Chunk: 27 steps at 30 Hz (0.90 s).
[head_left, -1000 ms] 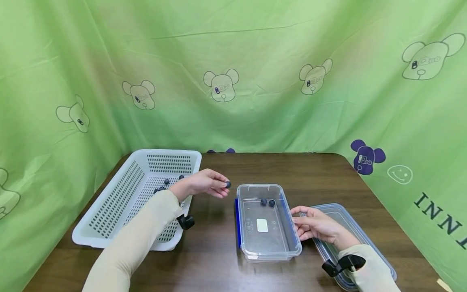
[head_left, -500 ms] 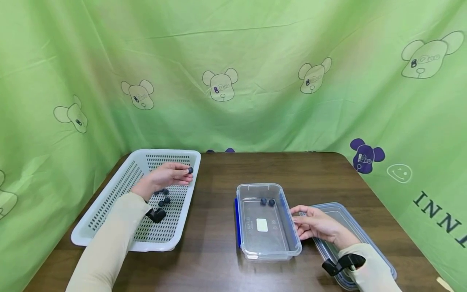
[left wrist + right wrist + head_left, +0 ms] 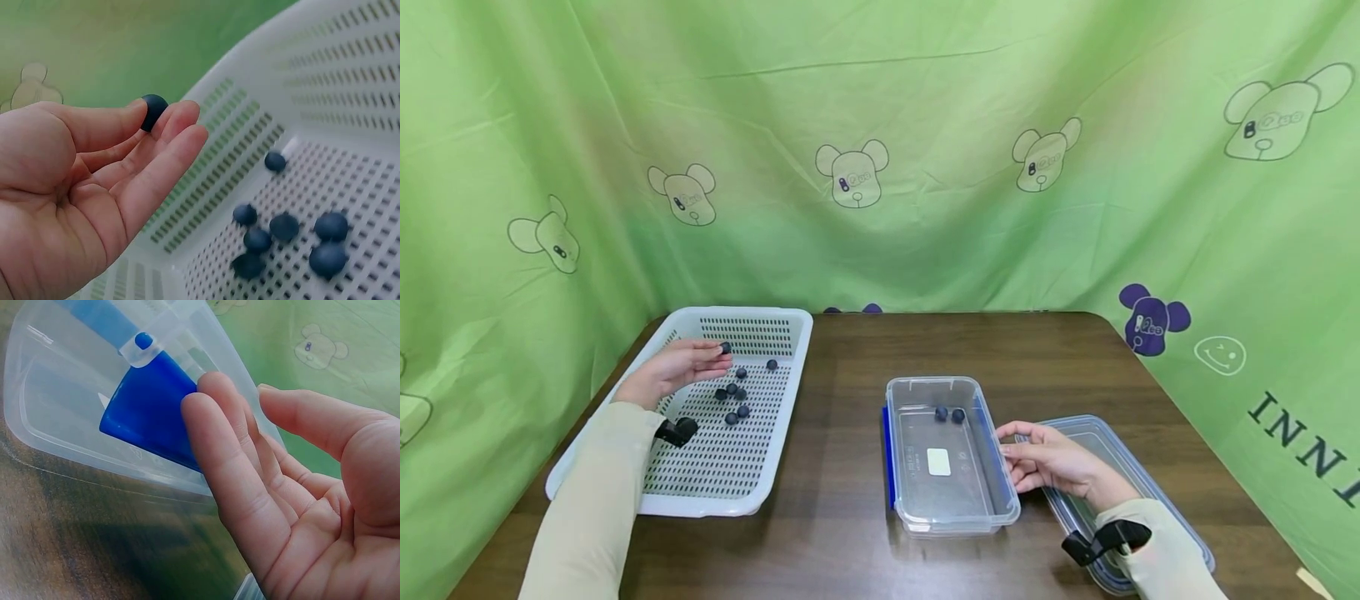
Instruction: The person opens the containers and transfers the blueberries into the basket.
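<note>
My left hand [image 3: 679, 368] pinches a blueberry [image 3: 154, 112] between thumb and fingertips, raised over the white slotted basket [image 3: 767, 467]. Below and to the right of that hand, several blueberries [image 3: 284, 227] lie loose on the basket floor. The clear plastic container [image 3: 951, 500] stands in the middle of the table with two blueberries [image 3: 958, 416] inside. At its right side is my right hand [image 3: 1048, 462], fingers loosely extended and the thumb apart. In the right wrist view, its fingertips are right at the container's blue side latch [image 3: 153, 409].
A clear lid [image 3: 1165, 508] lies on the table right of the container, partly under my right forearm. Another blue latch [image 3: 888, 458] hangs on the container's left side. The brown wooden table [image 3: 842, 500] ends at a green curtain [image 3: 925, 250] behind.
My left hand has moved left, from near the container back over the basket, still pinching the blueberry. The right hand and the container have stayed in place.
</note>
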Available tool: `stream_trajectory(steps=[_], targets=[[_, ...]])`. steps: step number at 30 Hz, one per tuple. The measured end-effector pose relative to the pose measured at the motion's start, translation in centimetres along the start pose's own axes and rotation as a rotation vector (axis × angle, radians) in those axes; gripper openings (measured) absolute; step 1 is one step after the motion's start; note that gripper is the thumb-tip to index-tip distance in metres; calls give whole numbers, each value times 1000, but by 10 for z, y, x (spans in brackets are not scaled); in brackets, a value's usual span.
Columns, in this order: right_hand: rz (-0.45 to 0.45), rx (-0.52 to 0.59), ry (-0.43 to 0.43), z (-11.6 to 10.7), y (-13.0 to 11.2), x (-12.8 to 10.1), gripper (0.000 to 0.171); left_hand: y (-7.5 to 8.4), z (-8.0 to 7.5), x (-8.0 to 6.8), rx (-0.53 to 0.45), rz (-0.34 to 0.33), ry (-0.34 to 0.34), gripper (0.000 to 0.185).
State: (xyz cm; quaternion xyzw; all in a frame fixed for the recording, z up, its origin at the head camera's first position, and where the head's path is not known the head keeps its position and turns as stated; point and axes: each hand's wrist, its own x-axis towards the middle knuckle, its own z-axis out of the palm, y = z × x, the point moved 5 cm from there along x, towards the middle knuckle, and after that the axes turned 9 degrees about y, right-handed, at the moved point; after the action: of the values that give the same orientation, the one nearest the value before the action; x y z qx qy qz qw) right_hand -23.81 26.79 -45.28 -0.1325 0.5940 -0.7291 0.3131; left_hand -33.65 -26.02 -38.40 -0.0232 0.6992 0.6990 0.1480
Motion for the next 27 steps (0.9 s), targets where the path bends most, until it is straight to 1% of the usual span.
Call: stream_trajectory(steps=[1, 3, 5, 6, 8, 12, 15, 16, 19, 20, 24, 27], targets=[[1, 1, -2, 0, 0, 0, 24, -2, -2, -1, -6, -11, -3, 48], [7, 3, -2, 0, 0, 0, 24, -5, -5, -3, -6, -34, -12, 36], [12, 5, -2, 0, 0, 0, 24, -10, -6, -3, 17, -65, -21, 23], [15, 6, -2, -1, 0, 0, 25, -12, -6, -4, 34, -82, -30, 21], [16, 7, -4, -1, 0, 0, 25, -16, -4, -4, 88, -114, -51, 20], [12, 11, -13, 0, -1, 0, 26, -26, 1, -5, 216, -203, -87, 25], [14, 13, -12, 1, -2, 0, 26, -34, 0, -4, 300, -280, -76, 18], [15, 12, -11, 1, -2, 0, 25, -35, 0, -5, 329, -290, -79, 16], [16, 10, -4, 1, -2, -1, 25, -40, -1, -5, 387, -321, -49, 12], [16, 9, -2, 1, -2, -1, 25, -41, -1, -5, 411, -320, -54, 13], [9, 6, -5, 1, -2, -1, 24, -44, 1, -6, 457, -339, -53, 13], [6, 5, -8, 1, -3, -1, 23, -45, 2, -7, 478, -348, -68, 15]])
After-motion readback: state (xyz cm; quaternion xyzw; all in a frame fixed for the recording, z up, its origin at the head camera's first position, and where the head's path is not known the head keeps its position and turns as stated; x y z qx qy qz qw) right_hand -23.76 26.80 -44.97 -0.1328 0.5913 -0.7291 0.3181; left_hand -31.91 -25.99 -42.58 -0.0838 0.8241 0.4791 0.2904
